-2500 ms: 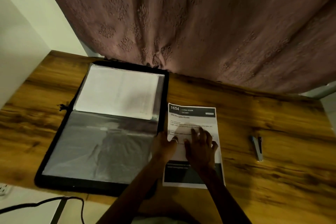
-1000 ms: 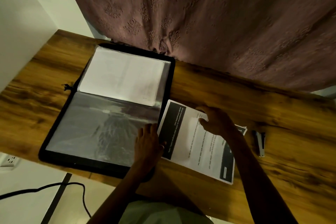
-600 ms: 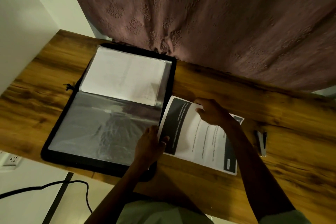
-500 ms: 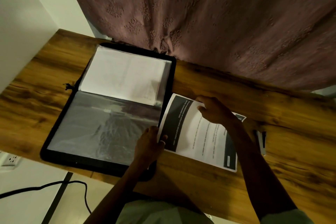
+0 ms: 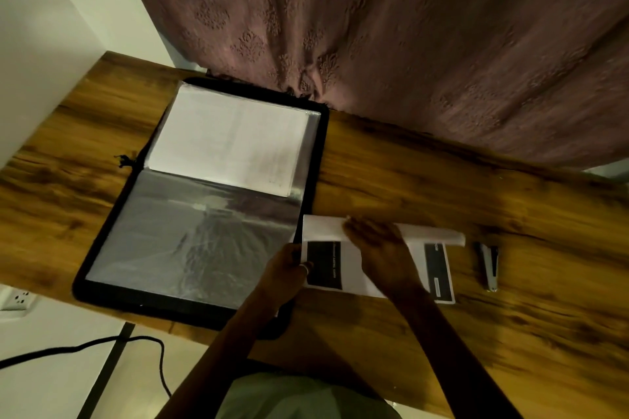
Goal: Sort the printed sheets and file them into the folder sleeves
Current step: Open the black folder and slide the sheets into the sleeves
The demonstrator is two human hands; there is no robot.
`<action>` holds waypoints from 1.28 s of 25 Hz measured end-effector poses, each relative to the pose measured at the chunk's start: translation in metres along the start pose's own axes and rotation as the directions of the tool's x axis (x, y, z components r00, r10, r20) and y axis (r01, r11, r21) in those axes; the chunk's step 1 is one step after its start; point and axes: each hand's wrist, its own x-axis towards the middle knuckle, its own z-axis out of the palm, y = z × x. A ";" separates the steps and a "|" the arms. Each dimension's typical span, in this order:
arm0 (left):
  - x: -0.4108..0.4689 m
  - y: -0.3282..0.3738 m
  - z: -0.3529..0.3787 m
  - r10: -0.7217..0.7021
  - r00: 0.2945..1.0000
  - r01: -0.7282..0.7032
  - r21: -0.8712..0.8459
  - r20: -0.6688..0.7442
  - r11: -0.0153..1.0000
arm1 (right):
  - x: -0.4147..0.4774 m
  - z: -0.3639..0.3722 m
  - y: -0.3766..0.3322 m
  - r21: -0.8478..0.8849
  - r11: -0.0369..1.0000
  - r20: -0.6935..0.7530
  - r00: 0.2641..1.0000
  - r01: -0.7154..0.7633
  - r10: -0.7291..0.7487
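Note:
A black zip folder lies open on the wooden desk. Its far sleeve holds white printed sheets; its near clear sleeve looks empty. Right of the folder lies a small stack of printed sheets with black bands, turned sideways. My left hand pinches the stack's left edge. My right hand grips the top sheet's far edge, which is curled over toward me, showing its white back.
A small stapler lies on the desk right of the sheets. A mauve curtain hangs behind the desk. A black cable and a wall socket are below the desk's near-left edge.
The stack has been rotated from upright to sideways. In the last half second my right hand lifted and curled the far edge of the top sheet toward me; my left hand stays at the left edge.

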 end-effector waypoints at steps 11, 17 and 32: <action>-0.004 0.004 0.005 -0.053 0.999 0.049 -0.223 -0.013 0.974 | -0.049 0.035 -0.008 -0.005 0.996 -0.007 0.996 0.089 -0.089; 0.001 0.006 0.011 0.035 0.991 -0.039 -0.034 -0.127 0.999 | -0.055 0.043 -0.009 -0.058 0.991 -0.059 0.991 0.120 -0.123; -0.024 0.011 -0.004 0.150 0.989 -0.150 -0.047 -0.018 0.988 | 0.058 -0.039 0.003 0.385 0.870 0.673 0.738 -0.307 -0.037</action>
